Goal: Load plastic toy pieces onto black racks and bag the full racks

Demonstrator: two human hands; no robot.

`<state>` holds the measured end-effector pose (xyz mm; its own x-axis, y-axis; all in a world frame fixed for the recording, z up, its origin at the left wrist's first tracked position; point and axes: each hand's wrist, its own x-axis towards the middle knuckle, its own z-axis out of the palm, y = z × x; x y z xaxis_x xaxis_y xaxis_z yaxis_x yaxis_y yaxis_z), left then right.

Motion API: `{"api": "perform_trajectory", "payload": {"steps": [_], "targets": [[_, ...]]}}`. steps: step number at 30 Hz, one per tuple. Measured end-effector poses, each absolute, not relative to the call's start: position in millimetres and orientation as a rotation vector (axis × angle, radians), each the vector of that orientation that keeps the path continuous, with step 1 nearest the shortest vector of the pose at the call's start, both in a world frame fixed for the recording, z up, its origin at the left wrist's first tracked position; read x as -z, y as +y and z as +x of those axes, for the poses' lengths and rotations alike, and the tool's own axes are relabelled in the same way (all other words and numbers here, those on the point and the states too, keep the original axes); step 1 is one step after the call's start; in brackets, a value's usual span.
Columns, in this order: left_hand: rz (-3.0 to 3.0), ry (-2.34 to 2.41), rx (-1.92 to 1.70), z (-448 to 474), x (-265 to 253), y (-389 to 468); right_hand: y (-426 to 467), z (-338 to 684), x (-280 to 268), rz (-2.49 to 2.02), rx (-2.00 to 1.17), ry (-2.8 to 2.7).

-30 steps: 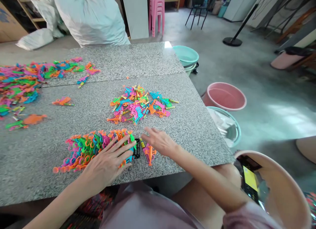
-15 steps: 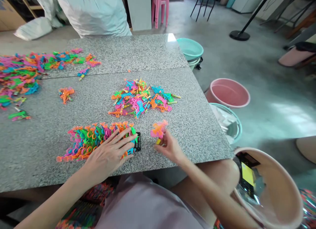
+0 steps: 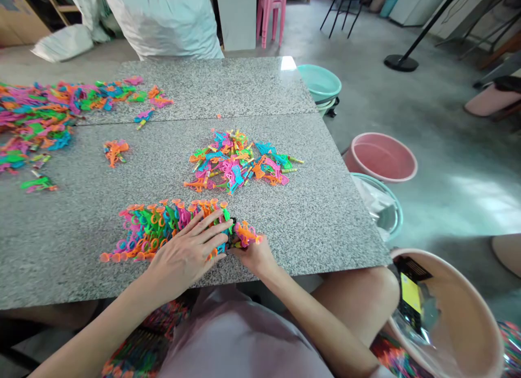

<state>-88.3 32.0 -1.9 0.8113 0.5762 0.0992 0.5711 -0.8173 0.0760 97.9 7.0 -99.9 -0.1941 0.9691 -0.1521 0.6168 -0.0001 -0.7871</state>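
Observation:
My left hand [image 3: 185, 253] lies with its fingers stretched over a tight row of colourful plastic toy guns [image 3: 150, 226], covering part of the row's right side. Round orange and pink tips line the row's edges. A black plastic rack [image 3: 233, 230] shows at the right end, mostly hidden by the hands. My right hand [image 3: 258, 257] is closed around an orange and pink toy gun [image 3: 246, 234], held against that end; its fingertips are partly hidden. Behind the row lies a loose pile of toy guns [image 3: 236, 166], some with yellow-labelled tubes.
A larger heap of toys [image 3: 40, 109] spreads at the left, with a few strays nearby. The granite table [image 3: 325, 215] ends at the right. Beyond it stand a pink basin [image 3: 382, 156], teal basins [image 3: 319, 82] and a peach tub [image 3: 459, 313] holding packaging.
My right hand has moved left, bringing the orange and pink toy gun from beside the rack up against its right end. My left hand has stayed on the row.

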Motion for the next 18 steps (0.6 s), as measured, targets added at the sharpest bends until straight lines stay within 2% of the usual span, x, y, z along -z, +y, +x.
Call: {"api": "perform_trajectory", "payload": {"steps": [7,18], "targets": [[2.910,0.941,-0.195,-87,3,32,10,90,71,-1.916,-0.931,-2.096],[2.911,1.040,-0.196,-82,4,32,5,71,65,-1.793,-0.850,-2.253]]}}
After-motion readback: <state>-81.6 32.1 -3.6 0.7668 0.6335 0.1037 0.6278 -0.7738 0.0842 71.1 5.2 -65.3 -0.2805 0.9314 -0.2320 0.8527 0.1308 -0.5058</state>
